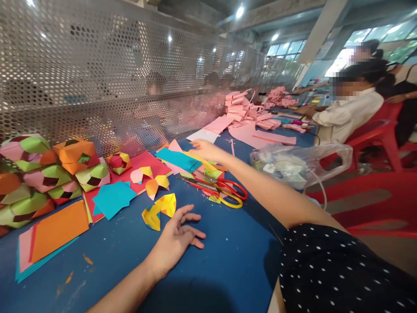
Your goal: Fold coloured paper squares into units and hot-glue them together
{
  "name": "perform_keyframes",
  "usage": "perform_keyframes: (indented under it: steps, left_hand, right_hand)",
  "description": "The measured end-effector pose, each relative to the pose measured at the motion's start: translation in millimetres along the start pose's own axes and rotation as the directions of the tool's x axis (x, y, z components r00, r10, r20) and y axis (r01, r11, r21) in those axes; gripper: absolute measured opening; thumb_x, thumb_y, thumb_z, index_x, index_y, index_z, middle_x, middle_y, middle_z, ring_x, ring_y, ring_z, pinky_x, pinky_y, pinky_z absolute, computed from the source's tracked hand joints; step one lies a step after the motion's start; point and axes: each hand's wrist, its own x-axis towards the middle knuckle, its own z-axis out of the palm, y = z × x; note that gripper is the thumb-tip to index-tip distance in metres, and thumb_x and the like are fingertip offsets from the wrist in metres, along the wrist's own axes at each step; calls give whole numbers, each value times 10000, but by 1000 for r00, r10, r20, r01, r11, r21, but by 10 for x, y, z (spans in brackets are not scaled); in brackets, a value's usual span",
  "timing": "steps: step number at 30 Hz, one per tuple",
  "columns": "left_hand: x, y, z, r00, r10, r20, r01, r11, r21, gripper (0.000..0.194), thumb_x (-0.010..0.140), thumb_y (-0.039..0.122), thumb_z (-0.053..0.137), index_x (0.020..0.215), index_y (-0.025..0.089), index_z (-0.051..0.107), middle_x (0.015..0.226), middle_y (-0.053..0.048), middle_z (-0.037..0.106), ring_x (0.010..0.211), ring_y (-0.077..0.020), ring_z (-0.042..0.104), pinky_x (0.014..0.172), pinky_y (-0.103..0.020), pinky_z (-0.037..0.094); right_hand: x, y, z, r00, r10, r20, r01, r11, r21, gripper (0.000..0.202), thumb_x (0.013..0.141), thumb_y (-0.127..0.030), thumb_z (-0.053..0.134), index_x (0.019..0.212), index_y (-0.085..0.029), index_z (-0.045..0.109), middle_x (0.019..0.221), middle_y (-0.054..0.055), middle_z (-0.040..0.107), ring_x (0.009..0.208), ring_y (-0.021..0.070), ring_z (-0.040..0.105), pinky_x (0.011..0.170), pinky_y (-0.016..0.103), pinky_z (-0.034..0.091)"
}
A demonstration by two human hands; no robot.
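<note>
Grey perforated metal partition [81, 65] runs along the back, blue tabletop [241, 256] in front of it. Pile of multicoloured folded-paper blocks [50, 176] at the left, by the partition; flat rectangular orange paper sheet [60, 230] tops a stack near it. Metal scissors with red and yellow handles [221, 182] lie between the two hands, near the right forearm. Left hand [180, 239]: fingers loosely spread, nothing held, just beside the folded yellow paper piece [167, 204] on the tabletop. Flat turquoise paper stack [180, 160] lies just beside the right hand [205, 149], which reaches out among loose papers; grip can't be told. Handling, my call: pinch paper by its edge, don't drag the layers, keep the forearm off the scissors, don't crush the yellow folds
</note>
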Motion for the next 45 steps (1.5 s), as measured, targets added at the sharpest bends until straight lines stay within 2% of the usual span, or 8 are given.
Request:
perform_keyframes:
  steps: [4,8,11,18,25,33,40,45]
  left_hand:
    - [-146,97,93,989,103,109,-136,921,365,374,829,102,444,1175,222,517,1092,-97,586,822,-177,622,693,-319,513]
    - [-346,369,130,915,174,363,-381,664,643,360,876,117,405,1185,232,550,1056,-78,641,906,-180,623,791,-300,505]
    - [-493,502,-1,836,273,477,-549,430,716,408,862,77,416,1241,214,479,1132,-81,623,1029,-176,593,882,-292,489]
    - [-700,235,-597,797,563,217,-272,15,962,426,865,111,465,1270,241,439,1294,-115,485,1192,-219,484,969,-368,450]
    - [-481,99,-799,799,573,-179,35,254,967,434,884,304,462,1296,216,358,1351,-145,438,1249,-271,452,954,-452,460]
    - [-483,97,-833,861,470,-192,30,330,943,373,865,324,458,1228,240,429,1224,-92,558,1112,-229,568,892,-373,501]
    - [-515,77,-766,824,448,-348,40,566,823,449,860,359,467,1290,266,375,1309,-87,488,1208,-231,495,911,-358,494]
    - [-526,63,-821,809,433,-398,68,602,795,432,840,390,490,1253,280,425,1290,-64,507,1197,-240,495,973,-408,447]
  right_hand:
    - [-766,-354,471,946,-283,157,266,957,119,375,761,-361,652,1122,-270,605,1185,33,621,1090,225,575,933,329,445]
    - [-1278,-449,763,823,-522,225,510,853,115,513,826,-380,563,1288,-175,476,1349,130,479,1252,273,433,1023,432,366]
    - [-1376,-408,844,815,-540,209,537,840,74,589,832,-400,551,1343,-150,400,1450,138,342,1328,269,325,1075,446,304]
    - [-1347,-280,991,811,-574,116,546,813,201,516,873,-324,513,1338,-159,361,1425,138,364,1341,214,317,1087,397,326]
    - [-1341,-324,1070,790,-604,103,549,773,317,463,857,-156,480,1310,-158,387,1371,136,413,1298,185,377,1074,353,358]
    - [-1396,-390,1125,750,-656,81,576,709,408,562,831,-172,531,1352,-146,321,1375,143,405,1306,180,366,1091,348,344]
    - [-1398,-415,1139,750,-661,-18,602,671,433,592,817,-117,496,1368,-162,286,1395,139,392,1322,174,348,1102,356,329]
    - [-1386,-550,1234,670,-742,16,649,596,472,565,819,-95,462,1356,-139,289,1376,144,410,1313,160,361,1088,321,345]
